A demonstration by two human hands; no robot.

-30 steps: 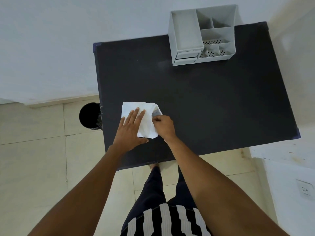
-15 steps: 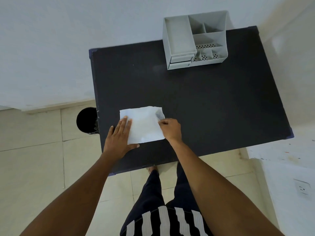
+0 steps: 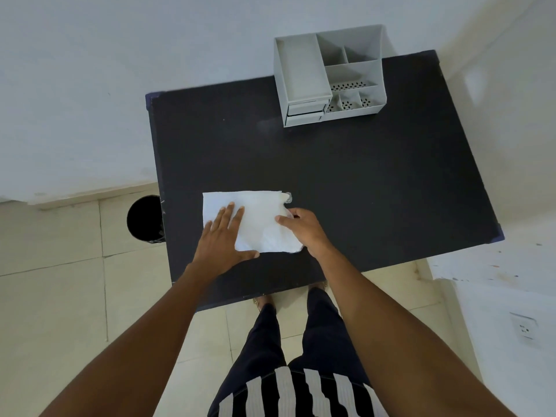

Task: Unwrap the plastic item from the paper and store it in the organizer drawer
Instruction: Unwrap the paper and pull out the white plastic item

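A white sheet of paper (image 3: 258, 218) lies spread almost flat on the black table (image 3: 346, 182), near its front left. My left hand (image 3: 224, 236) presses flat on the paper's left part, fingers apart. My right hand (image 3: 304, 228) rests at the paper's right edge with its fingertips pinched on that edge. A small clear plastic item (image 3: 288, 197) peeks out at the paper's top right corner. The grey organizer (image 3: 328, 76) stands at the table's far edge, its two small drawers (image 3: 305, 112) closed at its front left.
A black round bin (image 3: 144, 219) stands on the tiled floor left of the table. A white wall runs behind the table and along the right side, with a socket (image 3: 524, 326) low on the right. My legs are under the front edge.
The folded paper has been opened out wider to the right. My left hand slid left on it, my right hand drew the right edge outward, and the clear item now shows at the corner.
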